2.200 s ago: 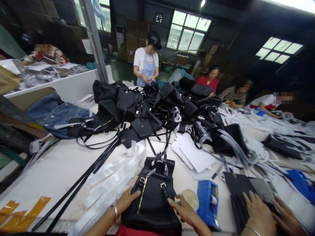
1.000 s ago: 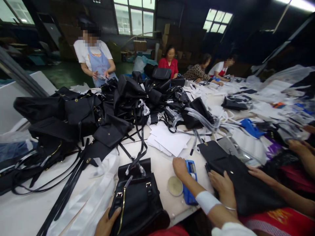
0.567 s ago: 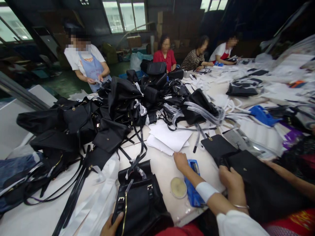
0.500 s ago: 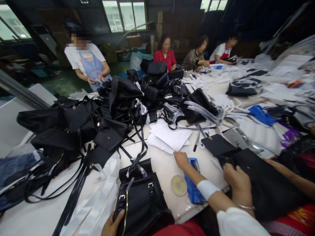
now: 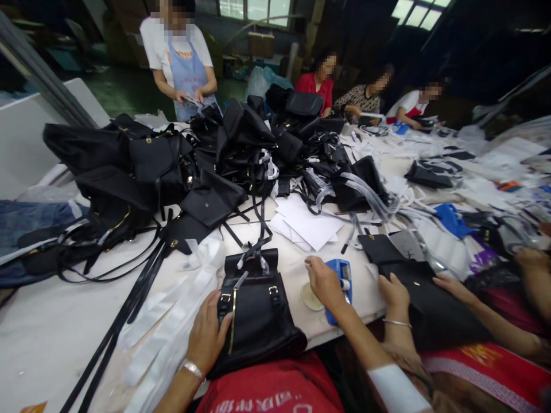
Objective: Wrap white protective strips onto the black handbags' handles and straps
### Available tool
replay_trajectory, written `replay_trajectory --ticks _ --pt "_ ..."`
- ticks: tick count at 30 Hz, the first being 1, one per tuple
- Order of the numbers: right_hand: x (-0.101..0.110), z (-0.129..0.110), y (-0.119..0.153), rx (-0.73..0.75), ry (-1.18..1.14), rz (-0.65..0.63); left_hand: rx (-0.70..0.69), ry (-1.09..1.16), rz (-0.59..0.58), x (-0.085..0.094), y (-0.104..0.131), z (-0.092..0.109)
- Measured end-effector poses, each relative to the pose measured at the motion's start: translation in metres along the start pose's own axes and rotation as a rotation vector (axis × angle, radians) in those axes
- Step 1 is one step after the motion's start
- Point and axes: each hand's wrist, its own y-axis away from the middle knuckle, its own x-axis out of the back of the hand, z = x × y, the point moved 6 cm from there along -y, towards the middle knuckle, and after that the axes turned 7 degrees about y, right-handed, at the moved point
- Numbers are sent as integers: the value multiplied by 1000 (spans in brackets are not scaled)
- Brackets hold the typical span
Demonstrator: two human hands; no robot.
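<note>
Black backpack [image 5: 258, 315] lies zipper side up at the table's [image 5: 47, 344] near edge, its straps stretching toward the pile of black bags [image 5: 245, 135]. The left hand [image 5: 206, 332] grips its left side, thumb on top. The right hand [image 5: 323, 284] is curled beside the blue dispenser [image 5: 343, 268]; whether it pinches anything is unclear.
</note>
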Motion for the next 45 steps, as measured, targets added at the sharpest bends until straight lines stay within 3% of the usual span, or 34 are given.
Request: replay_trajectory --ticks 2,5,7,9,11,14,16,18,22,26,29,33,35,40,45 --pt "6 -43 25 142 -243 28 84 231 -97 -6 -7 15" --pt "11 -92 50 231 -530 -4 520 803 -371 -35 -9 24" --pt "9 -112 60 238 -660 -36 732 1148 -546 -55 -4 34" --pt "5 -122 65 237 -731 -76 810 1341 -625 -67 0 40" --pt "-4 -122 67 243 -758 -149 823 1414 -576 -74 4 36" --pt "-23 -100 61 122 -702 -214 790 1388 -384 -72 7 18" --pt "-35 -78 53 -10 -513 -217 742 1288 -225 -62 6 5" --pt "-51 -65 44 -66 -250 -301 703 1175 -124 -51 3 -2" --pt "-89 -61 33 -54 -32 -609 692 1066 -128 -44 -2 -1" --pt "-100 -62 25 -54 -135 -692 708 1041 -161 -50 -4 -1" --pt "-88 -63 24 -47 -315 -647 733 1067 -210 -59 -5 -3" --pt "-61 -74 29 -118 -982 -529 742 1135 -319 -74 -12 8" --pt "-57 -79 33 -141 -1159 -495 715 1187 -379 -81 -18 21" --pt "-70 -71 37 -291 -1088 -315 685 1320 -500 -97 -22 54" --pt "-72 -63 43 -324 -968 -197 676 1366 -404 -103 -23 66"
